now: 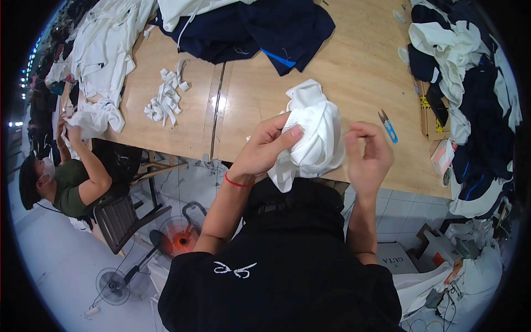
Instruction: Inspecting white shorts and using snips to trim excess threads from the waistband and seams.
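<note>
A white garment [323, 133] is found bunched at the near edge of the surface [365, 88], directly in front of the wearer's waist; one corner is seen hanging below that edge. It is clamped by the left hand [270, 145], the thumb laid on top and the fingers tucked behind the folds. This grip is judged to be chosen so that the bundle is steadied and the gathered section beside the thumb is kept facing upward.

The right hand [369, 155] is raised just beside the garment, its fingers loosely curled. No object is seen in it; whether thumb and fingertips are together cannot be told, nor can a fine thread be ruled out.

Blue-handled snips [390, 129] are laid beyond the right hand, handles toward the wearer, presumably so that they can be reached easily. White strips [165, 99] are heaped well to the left, apparently set aside from the working spot. Navy garments [249, 30] are piled at the far side and a mixed garment heap [475, 119] is stacked at the right, by which arrangement the middle seems to be left for handling.
</note>
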The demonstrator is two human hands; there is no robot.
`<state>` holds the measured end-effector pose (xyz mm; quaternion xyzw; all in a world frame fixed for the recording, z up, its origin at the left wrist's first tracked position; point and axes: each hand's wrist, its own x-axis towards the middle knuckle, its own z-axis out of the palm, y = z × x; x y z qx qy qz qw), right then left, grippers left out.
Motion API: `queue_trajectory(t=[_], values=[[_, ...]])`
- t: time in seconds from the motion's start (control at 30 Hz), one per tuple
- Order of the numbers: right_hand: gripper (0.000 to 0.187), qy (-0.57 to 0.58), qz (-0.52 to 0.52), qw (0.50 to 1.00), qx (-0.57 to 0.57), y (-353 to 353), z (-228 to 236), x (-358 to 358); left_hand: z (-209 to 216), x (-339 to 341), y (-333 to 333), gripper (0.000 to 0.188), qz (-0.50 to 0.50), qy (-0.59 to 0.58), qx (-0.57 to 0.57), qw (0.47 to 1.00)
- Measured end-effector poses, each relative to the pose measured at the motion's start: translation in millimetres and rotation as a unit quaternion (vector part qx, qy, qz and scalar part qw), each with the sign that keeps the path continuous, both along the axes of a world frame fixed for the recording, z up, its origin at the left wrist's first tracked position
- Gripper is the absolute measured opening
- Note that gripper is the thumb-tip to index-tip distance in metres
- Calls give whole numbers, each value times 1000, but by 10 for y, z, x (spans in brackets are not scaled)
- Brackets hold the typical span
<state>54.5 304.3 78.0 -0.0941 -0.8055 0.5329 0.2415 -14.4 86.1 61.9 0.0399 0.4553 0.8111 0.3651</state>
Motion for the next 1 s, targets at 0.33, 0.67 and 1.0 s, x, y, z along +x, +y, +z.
queue_trajectory(t=[0.33,0.67,1.0], values=[[19,-128,89,946,-284,-74,-2,107,131,-20,-15,56,54,140,-177,973],[24,-126,71,966,-213,-6,-32,-34,-3,67,-45,13,-126,224,-84,963],[14,-39,97,994,-43,-2,118,103,-7,-72,-144,9,-42,315,-148,937]])
